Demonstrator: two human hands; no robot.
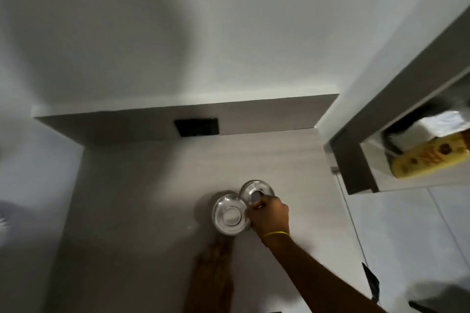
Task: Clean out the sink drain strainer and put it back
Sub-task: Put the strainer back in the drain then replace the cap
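Right hand [269, 216] gripping two shiny metal discs [230, 214] at wall [152, 198]

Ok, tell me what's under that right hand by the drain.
The right hand covers part of a round metal strainer piece, its fingers at the dark centre. Beside it sits the shiny drain ring. Whatever lies beneath the palm is hidden.
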